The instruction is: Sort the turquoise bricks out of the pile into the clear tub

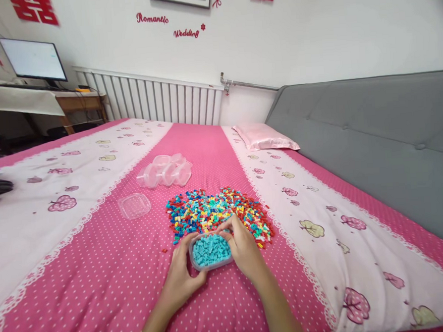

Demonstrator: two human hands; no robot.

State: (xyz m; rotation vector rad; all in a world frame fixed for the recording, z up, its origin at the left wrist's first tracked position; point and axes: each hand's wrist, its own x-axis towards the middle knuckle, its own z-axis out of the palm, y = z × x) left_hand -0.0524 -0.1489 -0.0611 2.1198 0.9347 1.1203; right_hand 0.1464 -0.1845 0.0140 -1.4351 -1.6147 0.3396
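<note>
A clear plastic container full of small turquoise building bricks sits low over the bed, just in front of a large heap of mixed bricks. My left hand is closed round its left side, fingers along the rim and thumb at the near edge. At the far right corner, my right hand has thumb and fingers closed on the rim; whether a brick is also between the fingertips is hidden. Red, blue, yellow, green and turquoise pieces make up the mixed brick heap, which touches or nearly touches my fingers.
Farther back lie several clear plastic containers and a single clear lid on the pink bedspread. A pink pillow rests by the grey headboard. Behind the bed are a radiator and a desk with a monitor.
</note>
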